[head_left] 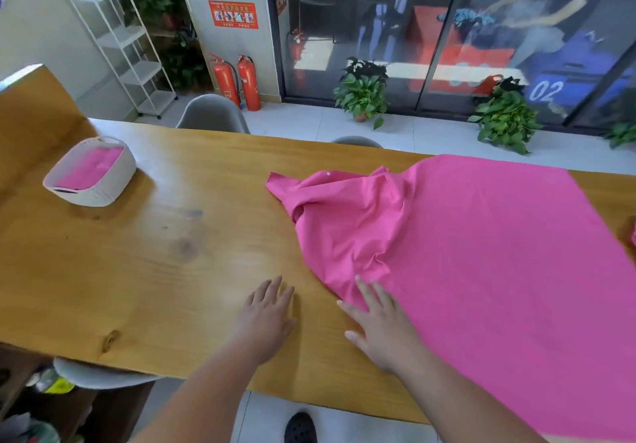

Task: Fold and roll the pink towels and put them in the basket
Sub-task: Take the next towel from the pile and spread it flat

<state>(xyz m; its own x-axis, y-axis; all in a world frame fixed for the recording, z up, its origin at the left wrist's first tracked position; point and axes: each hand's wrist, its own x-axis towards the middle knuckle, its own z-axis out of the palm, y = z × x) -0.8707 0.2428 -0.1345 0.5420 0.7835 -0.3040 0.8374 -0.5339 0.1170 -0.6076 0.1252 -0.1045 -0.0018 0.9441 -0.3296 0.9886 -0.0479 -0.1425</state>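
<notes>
- Pink towel (481, 253) lies spread over the right half of the wooden surface (155, 270). Its right part is flat, and its left end is rumpled, with one corner turned over on itself.
- Right hand (382, 325) is flat, fingers straight and spread, with the fingertips on the towel's near left edge. It grips nothing.
- Left hand (268, 311) lies flat and wide on the wood just beside the cloth, not touching it and holding nothing.
- The step in hand looks like flattening before the first fold. It would be best to draw the bunched left corners out square, then sweep both palms outward so no crease gets rolled in.
- Basket (113, 191) stands well apart at the far left, with pink cloth (89, 170) already inside.
- The main hindrance I can see is the rumple itself. The towel's far edge lies near the surface's far edge, so a hard tug might slide it off.
- A grey chair (211, 113) stands beyond that edge, with two red fire extinguishers (237, 81) behind it.
</notes>
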